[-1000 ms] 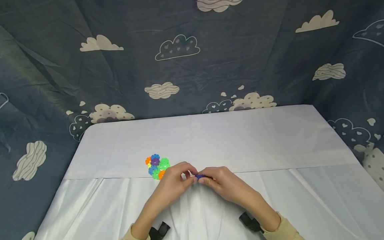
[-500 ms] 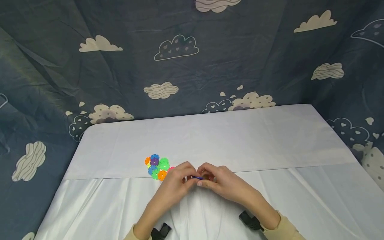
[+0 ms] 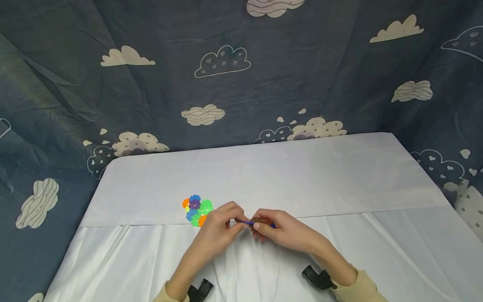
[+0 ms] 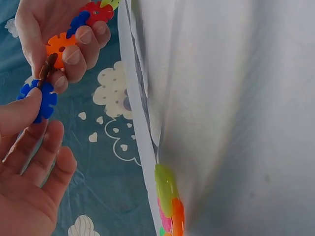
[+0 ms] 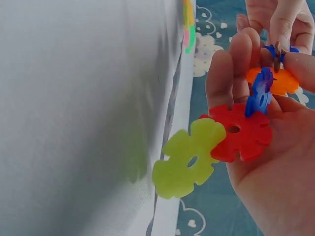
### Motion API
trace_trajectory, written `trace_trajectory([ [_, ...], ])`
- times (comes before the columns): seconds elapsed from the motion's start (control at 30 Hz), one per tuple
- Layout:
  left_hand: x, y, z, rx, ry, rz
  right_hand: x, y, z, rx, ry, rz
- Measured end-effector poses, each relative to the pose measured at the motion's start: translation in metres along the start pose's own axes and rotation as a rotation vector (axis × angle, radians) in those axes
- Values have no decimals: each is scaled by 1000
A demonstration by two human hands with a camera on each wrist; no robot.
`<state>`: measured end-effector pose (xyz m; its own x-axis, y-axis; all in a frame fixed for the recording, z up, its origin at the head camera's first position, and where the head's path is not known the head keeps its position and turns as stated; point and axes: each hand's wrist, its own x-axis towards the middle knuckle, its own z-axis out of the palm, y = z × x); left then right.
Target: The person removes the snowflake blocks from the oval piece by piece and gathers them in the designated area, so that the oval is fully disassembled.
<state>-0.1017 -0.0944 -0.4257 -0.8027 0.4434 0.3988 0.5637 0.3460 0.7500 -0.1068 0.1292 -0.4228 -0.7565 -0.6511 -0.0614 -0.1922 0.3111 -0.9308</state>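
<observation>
Between thumb and forefinger my left hand [image 3: 222, 222] pinches a blue flower-shaped interlocking disc [image 4: 47, 104], its other fingers loosely spread. My right hand [image 3: 284, 230] grips a short chain of such discs, its thumb and fingertips at the brown disc [image 4: 47, 69], seen edge-on where it meets the blue one. Along the right palm the chain runs on through an orange disc [image 5: 281, 83], a second blue disc [image 5: 259, 96] and a red disc [image 5: 248, 140]. A yellow-green disc [image 5: 187, 162] ends it, sticking out past the hand. Both hands are close together over the table's front half.
A pile of several coloured discs [image 3: 195, 204] lies on the white tablecloth [image 3: 309, 176], just beyond and left of the left hand. Behind the table hangs a dark cloud-patterned curtain [image 3: 286, 75]. Black wrist straps [image 3: 317, 277] sit below the wrists.
My right fingers have shifted their hold, and the brown disc and part of the chain now show under them in the head view. My left hand stays nearly in place with the blue disc.
</observation>
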Motion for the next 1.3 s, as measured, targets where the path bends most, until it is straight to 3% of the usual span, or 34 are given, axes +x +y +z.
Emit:
trace_trajectory([
  [0.23,0,-2,0,-6,1,20,1,0,2,6,35,-25],
  [0.73,1,-3,-1,10,47,37,2,-1,9,-147,199,-105],
  [1.1,1,-5,2,50,107,70,3,1,14,-201,266,-114],
  [1.3,1,-5,1,36,111,53,4,-1,17,-204,289,-114],
])
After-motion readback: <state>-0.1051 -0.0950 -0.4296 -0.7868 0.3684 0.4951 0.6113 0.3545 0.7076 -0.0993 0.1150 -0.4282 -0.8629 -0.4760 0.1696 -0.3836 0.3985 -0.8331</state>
